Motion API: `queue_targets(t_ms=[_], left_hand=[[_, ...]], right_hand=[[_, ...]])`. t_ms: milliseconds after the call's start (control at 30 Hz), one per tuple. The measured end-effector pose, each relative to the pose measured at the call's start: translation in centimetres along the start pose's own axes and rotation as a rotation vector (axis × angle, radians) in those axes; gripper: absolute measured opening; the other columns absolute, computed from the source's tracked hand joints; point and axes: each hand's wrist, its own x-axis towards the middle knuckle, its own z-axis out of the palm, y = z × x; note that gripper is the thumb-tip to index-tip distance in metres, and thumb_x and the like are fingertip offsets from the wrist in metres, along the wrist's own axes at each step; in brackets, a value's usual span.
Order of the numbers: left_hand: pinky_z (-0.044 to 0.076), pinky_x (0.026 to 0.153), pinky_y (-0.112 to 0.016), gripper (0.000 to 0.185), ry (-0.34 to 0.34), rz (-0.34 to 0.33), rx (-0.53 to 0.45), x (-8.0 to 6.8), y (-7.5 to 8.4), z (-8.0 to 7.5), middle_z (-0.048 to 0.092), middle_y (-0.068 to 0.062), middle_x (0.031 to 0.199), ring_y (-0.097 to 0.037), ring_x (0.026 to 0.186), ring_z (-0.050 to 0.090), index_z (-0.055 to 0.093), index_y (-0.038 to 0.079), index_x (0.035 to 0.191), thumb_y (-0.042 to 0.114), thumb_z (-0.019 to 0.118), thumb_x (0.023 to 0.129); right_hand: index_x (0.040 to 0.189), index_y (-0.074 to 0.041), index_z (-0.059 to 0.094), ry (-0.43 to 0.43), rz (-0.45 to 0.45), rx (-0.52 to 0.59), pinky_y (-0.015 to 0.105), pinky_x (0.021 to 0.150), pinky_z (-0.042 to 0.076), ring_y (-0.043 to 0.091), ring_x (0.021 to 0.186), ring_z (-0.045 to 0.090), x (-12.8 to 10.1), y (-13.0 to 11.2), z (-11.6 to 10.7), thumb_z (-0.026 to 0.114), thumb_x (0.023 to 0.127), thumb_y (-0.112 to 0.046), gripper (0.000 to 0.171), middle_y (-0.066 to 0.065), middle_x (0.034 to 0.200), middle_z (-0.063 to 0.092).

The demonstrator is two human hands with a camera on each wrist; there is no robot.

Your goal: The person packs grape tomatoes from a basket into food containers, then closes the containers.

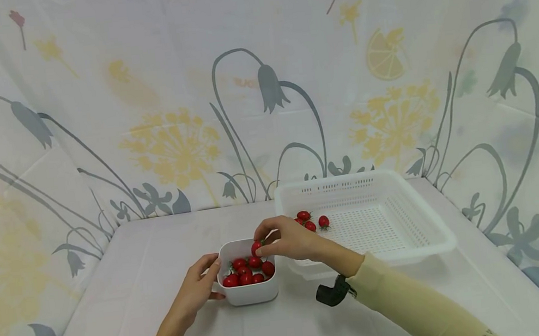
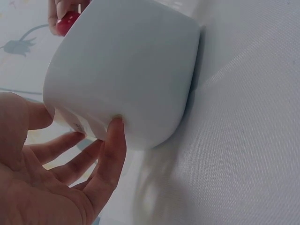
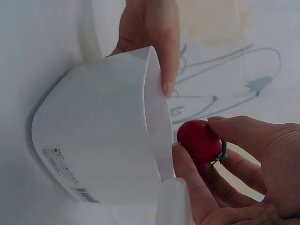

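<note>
My right hand (image 1: 293, 238) pinches a red cherry tomato (image 1: 256, 247) between thumb and fingers, over the right back part of a small white container (image 1: 252, 296). In the right wrist view, the green stem end of the held tomato (image 3: 200, 141) points toward the palm, and the fruit is close to the rim. My left hand (image 1: 194, 286) grips the container's left side, thumb at the rim and fingertips (image 2: 116, 123) against the wall. Several cherry tomatoes (image 1: 244, 273) lie inside. The container stands upright on the table.
A large white perforated basket (image 1: 428, 228) stands to the right, with several cherry tomatoes (image 1: 310, 226) at its left end, partly hidden behind my right hand. A white cloth covers the table (image 1: 169, 244). Behind it hangs a flower-patterned sheet (image 1: 268, 151).
</note>
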Motion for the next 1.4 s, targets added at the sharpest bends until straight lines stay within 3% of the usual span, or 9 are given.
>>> queue_targets(t_ms=[233, 700, 967, 1400], left_hand=[[0.063, 0.071, -0.040, 0.041, -0.002, 0.005, -0.003, 0.1, -0.1, 0.0, 0.055, -0.018, 0.141, -0.030, 0.108, 0.058, 0.054, 0.004, 0.143, 0.027, 0.050, 0.109], [0.063, 0.071, -0.040, 0.040, -0.015, 0.007, -0.021, 0.0, 0.0, -0.1, 0.056, -0.018, 0.138, -0.028, 0.105, 0.059, 0.053, 0.004, 0.143, 0.026, 0.049, 0.110], [0.063, 0.072, -0.041, 0.039, -0.014, -0.002, -0.027, 0.0, 0.1, 0.0, 0.055, -0.018, 0.141, -0.028, 0.107, 0.060, 0.054, 0.003, 0.142, 0.025, 0.048, 0.110], [0.063, 0.070, -0.040, 0.039, -0.013, -0.002, -0.031, 0.1, 0.0, 0.0, 0.055, -0.018, 0.140, -0.028, 0.105, 0.059, 0.054, 0.003, 0.142, 0.024, 0.049, 0.110]], right_hand=[[0.110, -0.014, 0.069, -0.010, 0.006, -0.019, 0.034, 0.085, 0.060, 0.018, 0.101, 0.070, 0.5, -0.1, 1.3, 0.074, 0.094, -0.017, 0.018, 0.000, 0.109, 0.067], [0.110, -0.010, 0.070, -0.025, -0.001, -0.041, 0.036, 0.088, 0.060, 0.019, 0.101, 0.071, 1.8, -0.8, 3.6, 0.075, 0.093, -0.016, 0.019, 0.002, 0.109, 0.070], [0.107, -0.007, 0.070, 0.037, 0.006, -0.135, 0.034, 0.084, 0.061, 0.019, 0.095, 0.071, 2.8, -0.5, 5.1, 0.078, 0.091, -0.013, 0.018, 0.004, 0.105, 0.071], [0.101, -0.007, 0.070, 0.063, 0.011, -0.265, 0.024, 0.081, 0.057, 0.011, 0.088, 0.067, 3.5, 0.0, 6.6, 0.078, 0.090, -0.010, 0.014, 0.003, 0.096, 0.073]])
